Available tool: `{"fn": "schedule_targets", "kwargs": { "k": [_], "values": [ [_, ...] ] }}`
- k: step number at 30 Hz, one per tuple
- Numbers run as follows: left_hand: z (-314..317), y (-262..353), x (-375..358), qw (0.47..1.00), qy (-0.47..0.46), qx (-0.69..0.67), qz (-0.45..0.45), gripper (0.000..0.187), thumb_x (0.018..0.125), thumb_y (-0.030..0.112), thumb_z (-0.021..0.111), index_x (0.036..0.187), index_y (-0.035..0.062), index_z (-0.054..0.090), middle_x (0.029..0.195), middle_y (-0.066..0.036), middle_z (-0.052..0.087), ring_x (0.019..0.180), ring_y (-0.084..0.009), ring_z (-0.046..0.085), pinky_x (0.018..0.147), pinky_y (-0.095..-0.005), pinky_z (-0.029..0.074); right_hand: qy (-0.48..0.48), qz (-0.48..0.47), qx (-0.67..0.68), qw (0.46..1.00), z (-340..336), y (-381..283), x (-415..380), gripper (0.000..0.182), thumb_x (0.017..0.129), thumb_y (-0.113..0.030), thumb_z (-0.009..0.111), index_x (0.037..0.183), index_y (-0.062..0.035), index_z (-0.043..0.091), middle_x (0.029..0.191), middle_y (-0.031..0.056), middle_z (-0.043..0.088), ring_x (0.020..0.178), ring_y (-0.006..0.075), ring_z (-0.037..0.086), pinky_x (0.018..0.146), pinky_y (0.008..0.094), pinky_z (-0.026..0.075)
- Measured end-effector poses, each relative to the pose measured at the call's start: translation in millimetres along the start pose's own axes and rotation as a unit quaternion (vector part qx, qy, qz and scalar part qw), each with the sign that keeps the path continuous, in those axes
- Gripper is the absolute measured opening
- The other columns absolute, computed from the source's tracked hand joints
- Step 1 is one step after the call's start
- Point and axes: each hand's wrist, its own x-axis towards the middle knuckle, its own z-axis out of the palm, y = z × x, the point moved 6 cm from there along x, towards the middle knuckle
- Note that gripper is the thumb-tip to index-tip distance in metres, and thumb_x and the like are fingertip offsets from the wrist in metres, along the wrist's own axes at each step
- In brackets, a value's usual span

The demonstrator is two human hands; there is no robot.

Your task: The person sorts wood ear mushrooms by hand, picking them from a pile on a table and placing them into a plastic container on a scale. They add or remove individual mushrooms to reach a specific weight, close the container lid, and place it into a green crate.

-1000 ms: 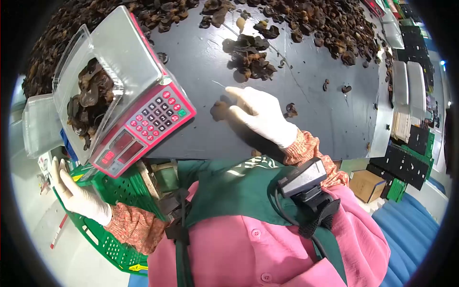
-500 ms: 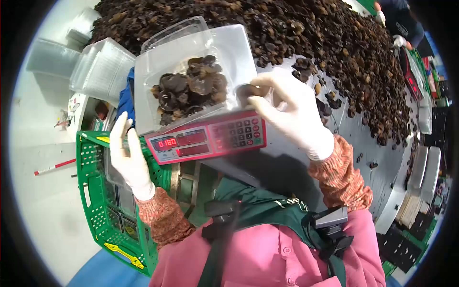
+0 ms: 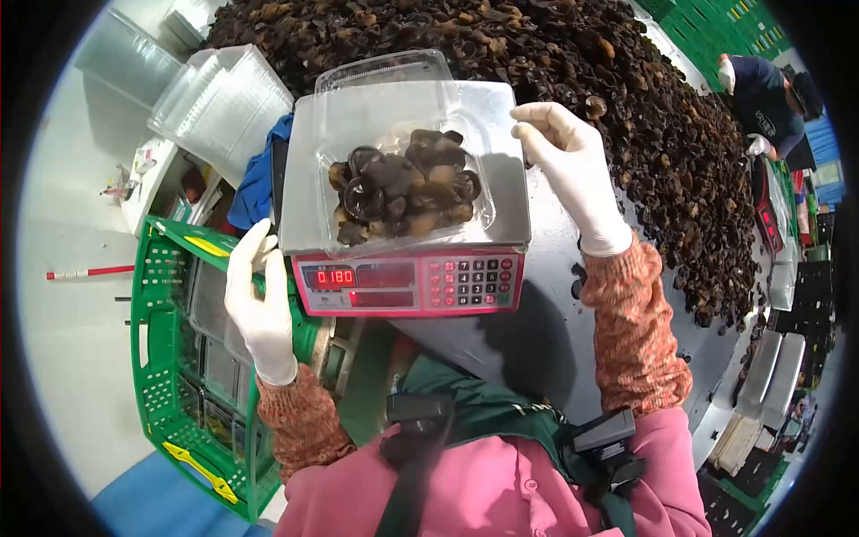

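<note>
The right hand's (image 3: pixel 577 174) fingers are released and half curled, by the pan's (image 3: pixel 508 179) right edge; the left hand's (image 3: pixel 259 309) are loosely bent, released, beside the scale (image 3: pixel 407 284), near the green crate (image 3: pixel 148 300). Dark pieces (image 3: pixel 394 179) lie in the open tub (image 3: pixel 488 210) on the pan. The display (image 3: pixel 335 277) reads 0.180. Beyond, a heap (image 3: pixel 528 54) covers much of the table (image 3: pixel 456 345).

Scale (image 3: pixel 410 285) display: "0.180" in red | scale keypad: digits, partly legible
</note>
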Motion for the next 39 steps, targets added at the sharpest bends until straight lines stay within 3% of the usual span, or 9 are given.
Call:
{"fn": "schedule_targets", "kwargs": {
  "k": [4,9,13,16,20,22,26,32,39],
  "values": [
    [-3.2,-4.5,0.2,0.999,0.008,-0.023,-0.026,0.030,0.101,-0.003,0.057,0.130,-0.0041,0.064,0.123,-0.009,0.069,0.109,-0.0139,0.065,0.097,-0.0284,0.050,-0.038,-0.045,-0.054,0.997,14.4,-19.4,6.0,0.017,0.092,-0.011,0.068,0.107,-0.0043,0.073,0.092,0.0009,0.069,0.075,0.0074,0.057,0.070,0.0232,0.049],
    [-9.7,-6.3,-4.4,0.997,0.027,-0.061,-0.041,0.029,0.098,-0.002,0.063,0.127,-0.0036,0.066,0.121,-0.009,0.070,0.105,-0.0141,0.065,0.091,-0.0283,0.051,-0.027,-0.336,-0.300,0.892,69.5,-60.4,5.9,0.019,0.081,-0.026,0.076,0.085,-0.0079,0.070,0.083,0.0087,0.062,0.086,0.0302,0.064,0.076,0.0421,0.051],
    [-10.4,-3.3,-6.3,0.999,0.025,-0.036,-0.029,0.029,0.098,-0.002,0.063,0.126,-0.0041,0.065,0.121,-0.009,0.070,0.105,-0.0144,0.065,0.091,-0.0282,0.051,-0.024,-0.359,-0.395,0.845,87.5,-45.4,8.0,0.016,0.081,-0.022,0.074,0.086,-0.0067,0.071,0.081,0.0096,0.061,0.080,0.0299,0.063,0.072,0.0441,0.049],
    [-10.3,-8.4,-6.8,0.999,0.026,-0.037,-0.028,0.029,0.098,-0.002,0.063,0.126,-0.0040,0.065,0.122,-0.009,0.070,0.105,-0.0144,0.065,0.091,-0.0281,0.051,-0.026,-0.342,-0.323,0.882,80.3,-42.1,11.5,0.015,0.083,-0.019,0.076,0.085,-0.0049,0.070,0.083,0.0103,0.062,0.079,0.0266,0.063,0.071,0.0398,0.049],
    [-8.7,-10.2,-3.4,0.998,0.028,-0.040,-0.026,0.029,0.098,-0.002,0.063,0.127,-0.0039,0.065,0.122,-0.009,0.070,0.105,-0.0144,0.065,0.091,-0.0281,0.051,-0.056,-0.077,0.038,0.995,56.9,-24.0,14.3,0.020,0.094,-0.020,0.074,0.091,-0.0014,0.069,0.087,0.0017,0.064,0.081,0.0106,0.056,0.075,0.0260,0.046],
    [-9.5,-9.5,-3.7,0.998,0.031,-0.037,-0.030,0.029,0.098,-0.001,0.063,0.127,-0.0037,0.065,0.122,-0.009,0.070,0.106,-0.0147,0.065,0.092,-0.0284,0.051,-0.052,-0.018,0.138,0.989,41.8,-12.6,20.2,0.020,0.096,-0.021,0.073,0.095,-0.0017,0.071,0.089,-0.0016,0.064,0.082,0.0079,0.055,0.076,0.0254,0.045],
    [-12.5,-6.1,-2.9,0.998,0.036,-0.037,-0.038,0.029,0.098,0.001,0.064,0.127,-0.0029,0.066,0.121,-0.009,0.071,0.108,-0.0155,0.066,0.094,-0.0298,0.050,-0.023,0.010,0.134,0.991,13.3,6.5,24.5,0.028,0.101,-0.031,0.067,0.102,-0.0044,0.073,0.094,-0.0010,0.070,0.082,0.0055,0.056,0.076,0.0232,0.047],
    [-18.0,-7.1,-2.7,0.995,0.031,-0.074,-0.063,0.028,0.099,0.000,0.061,0.127,-0.0041,0.066,0.120,-0.009,0.071,0.103,-0.0132,0.065,0.093,-0.0281,0.050,-0.028,0.028,0.115,0.993,11.6,14.5,25.4,0.028,0.105,-0.028,0.059,0.114,-0.0054,0.074,0.095,-0.0002,0.071,0.078,0.0044,0.054,0.075,0.0221,0.048],
    [-1.3,-7.3,-9.2,0.978,-0.049,-0.143,-0.144,0.028,0.107,0.016,0.054,0.118,-0.0048,0.068,0.098,-0.010,0.073,0.078,-0.0101,0.065,0.069,-0.0229,0.049,-0.030,0.037,0.092,0.995,37.3,14.0,37.4,0.034,0.103,-0.025,0.062,0.124,0.0004,0.067,0.106,0.0051,0.072,0.088,0.0092,0.061,0.083,0.0246,0.050]
  ]
}}
